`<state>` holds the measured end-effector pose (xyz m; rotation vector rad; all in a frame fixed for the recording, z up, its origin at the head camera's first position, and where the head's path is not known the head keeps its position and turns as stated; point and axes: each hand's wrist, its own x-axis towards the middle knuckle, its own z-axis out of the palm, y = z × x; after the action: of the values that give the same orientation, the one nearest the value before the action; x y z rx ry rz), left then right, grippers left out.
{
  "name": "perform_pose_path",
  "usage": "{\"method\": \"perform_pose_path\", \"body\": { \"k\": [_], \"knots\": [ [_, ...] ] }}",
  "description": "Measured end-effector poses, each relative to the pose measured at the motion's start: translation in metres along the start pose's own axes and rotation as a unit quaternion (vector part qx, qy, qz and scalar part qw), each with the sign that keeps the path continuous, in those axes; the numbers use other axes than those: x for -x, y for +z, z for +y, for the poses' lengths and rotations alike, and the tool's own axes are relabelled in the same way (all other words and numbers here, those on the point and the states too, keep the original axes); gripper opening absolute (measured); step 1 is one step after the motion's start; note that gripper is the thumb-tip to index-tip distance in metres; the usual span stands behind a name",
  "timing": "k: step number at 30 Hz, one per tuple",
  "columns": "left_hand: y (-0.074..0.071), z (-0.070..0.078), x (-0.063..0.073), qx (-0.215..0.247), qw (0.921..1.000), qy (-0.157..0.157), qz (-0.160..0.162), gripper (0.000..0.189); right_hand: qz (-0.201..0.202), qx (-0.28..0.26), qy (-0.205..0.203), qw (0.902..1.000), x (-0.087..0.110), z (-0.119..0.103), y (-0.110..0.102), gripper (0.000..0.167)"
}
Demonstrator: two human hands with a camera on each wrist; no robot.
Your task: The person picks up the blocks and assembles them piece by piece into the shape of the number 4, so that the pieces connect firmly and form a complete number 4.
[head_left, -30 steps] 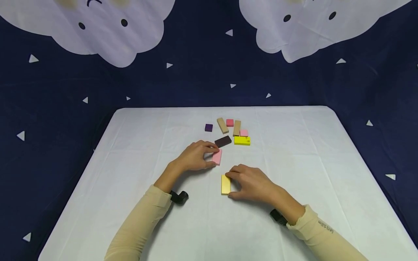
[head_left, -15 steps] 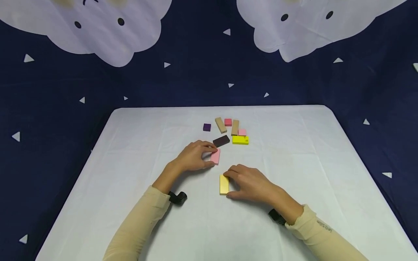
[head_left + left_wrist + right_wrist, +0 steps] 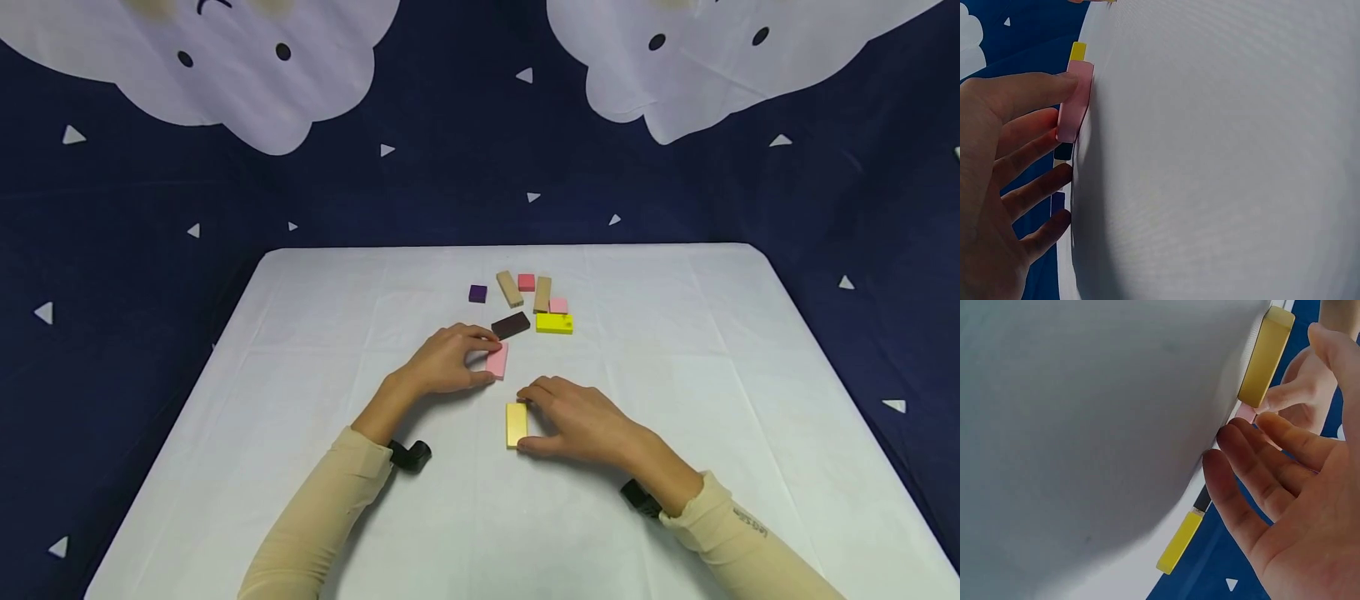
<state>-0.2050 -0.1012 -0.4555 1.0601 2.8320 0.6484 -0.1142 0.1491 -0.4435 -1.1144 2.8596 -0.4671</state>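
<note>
A flat pink block [image 3: 497,361] lies on the white table, pinched between the thumb and forefinger of my left hand [image 3: 448,360]. The left wrist view shows the thumb lying on the pink block [image 3: 1079,111], with the other fingers spread beside it. Closer to me is a pale yellow block [image 3: 517,426], lying flat. My right hand [image 3: 585,422] is at its right side, thumb and fingers parted around its ends. In the right wrist view the thumb stands off the pale yellow block [image 3: 1266,359], and the loosely bent fingers are near its lower end without gripping it.
Just beyond the left hand lies a dark brown block [image 3: 511,325]. Behind it are a bright yellow block [image 3: 554,324], a small light pink block [image 3: 558,306], two tan blocks [image 3: 542,295], a coral block [image 3: 527,282] and a dark purple block [image 3: 477,293].
My right hand has let go of the pale yellow block, its fingers lifting slightly away from the far end. The left hand still pinches the pink block in the same place.
</note>
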Motion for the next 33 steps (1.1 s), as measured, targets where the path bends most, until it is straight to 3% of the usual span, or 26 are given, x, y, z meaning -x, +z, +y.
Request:
{"method": "perform_pose_path", "body": {
  "k": [12,33],
  "knots": [
    [-0.0002,0.0001,0.0004,-0.001,1.0000,0.005,0.005,0.051,-0.017,0.002,0.000,0.9999,-0.0017,0.0022,-0.0014,0.064],
    [0.0000,-0.0003,0.0013,0.005,1.0000,0.003,0.004,0.052,-0.003,-0.025,0.011,0.9996,-0.0060,0.0070,-0.0042,0.048]
  ]
}}
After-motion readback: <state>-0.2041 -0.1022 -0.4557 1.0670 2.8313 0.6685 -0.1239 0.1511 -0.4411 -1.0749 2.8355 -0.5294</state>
